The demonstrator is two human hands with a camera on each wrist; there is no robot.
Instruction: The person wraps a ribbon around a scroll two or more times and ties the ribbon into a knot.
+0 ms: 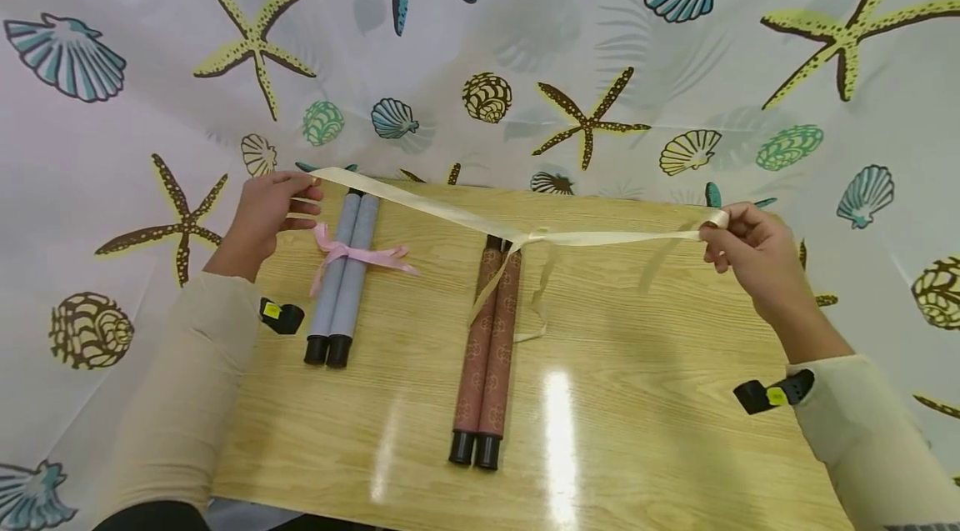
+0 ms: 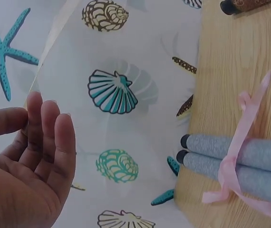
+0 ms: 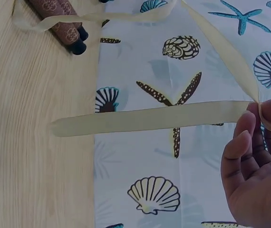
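A cream ribbon [image 1: 427,202] stretches between both hands, crossing at a small twist above the far end of a pair of brown patterned scrolls [image 1: 487,339]. My left hand [image 1: 270,214] pinches one side of it between thumb and index finger, the other fingers loosely bent. On the other side my right hand [image 1: 757,256] pinches the ribbon, and in the right wrist view a length of ribbon [image 3: 150,118] trails from those fingertips. Loose ribbon also hangs beside the brown scrolls. Both brown scrolls have black end caps and lie side by side.
Left of the brown pair lie two grey-blue scrolls [image 1: 345,264], tied with a pink ribbon [image 1: 360,254] in a bow. Everything lies on a wooden table [image 1: 630,398]. Behind it hangs a white cloth [image 1: 465,39] printed with shells and starfish.
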